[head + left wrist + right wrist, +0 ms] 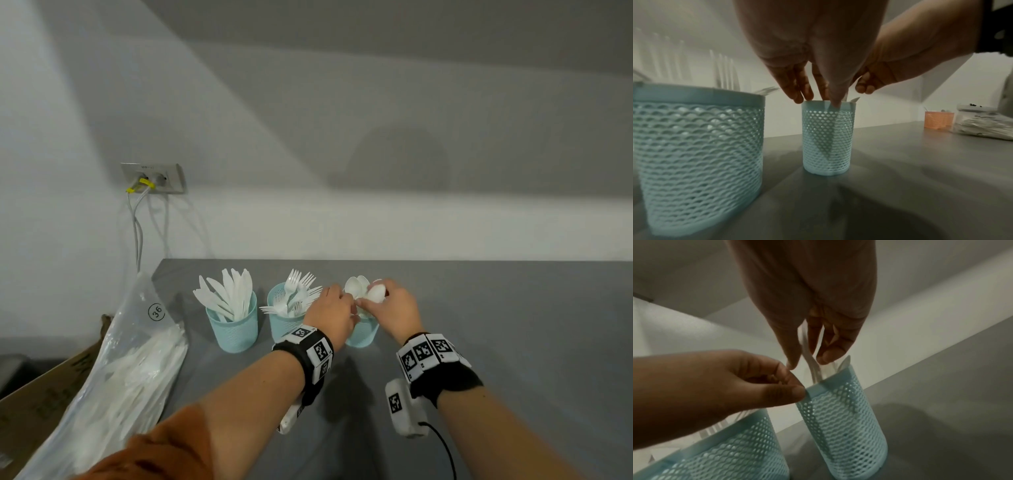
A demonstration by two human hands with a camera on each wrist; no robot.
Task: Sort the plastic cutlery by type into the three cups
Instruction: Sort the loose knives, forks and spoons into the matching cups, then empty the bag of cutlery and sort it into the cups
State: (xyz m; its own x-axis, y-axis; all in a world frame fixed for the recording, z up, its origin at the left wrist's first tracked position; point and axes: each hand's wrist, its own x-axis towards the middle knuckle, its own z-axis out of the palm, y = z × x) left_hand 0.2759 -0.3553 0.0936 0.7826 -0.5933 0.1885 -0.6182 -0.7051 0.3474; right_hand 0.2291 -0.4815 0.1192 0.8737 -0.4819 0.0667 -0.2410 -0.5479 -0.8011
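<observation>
Three pale blue mesh cups stand in a row on the grey table (479, 325). White knives fill the knife cup (236, 329), and white forks fill the fork cup (284, 325) (698, 154) (725, 451). Both hands meet over the spoon cup (363, 337) (826, 138) (844, 426) on the right. My right hand (368, 301) (807, 360) pinches a bunch of white spoons (363, 289) (812, 368) by their handles, with the handle ends inside the cup. My left hand (352, 310) (818, 97) (793, 386) pinches that cup's rim, thumb on the outside.
A clear plastic bag of white cutlery (130, 359) lies over the table's left edge beside a cardboard box (44, 394). A wall socket (152, 178) with cables sits above. Far right on the table stand an orange mesh cup (938, 120) and another bag (982, 128).
</observation>
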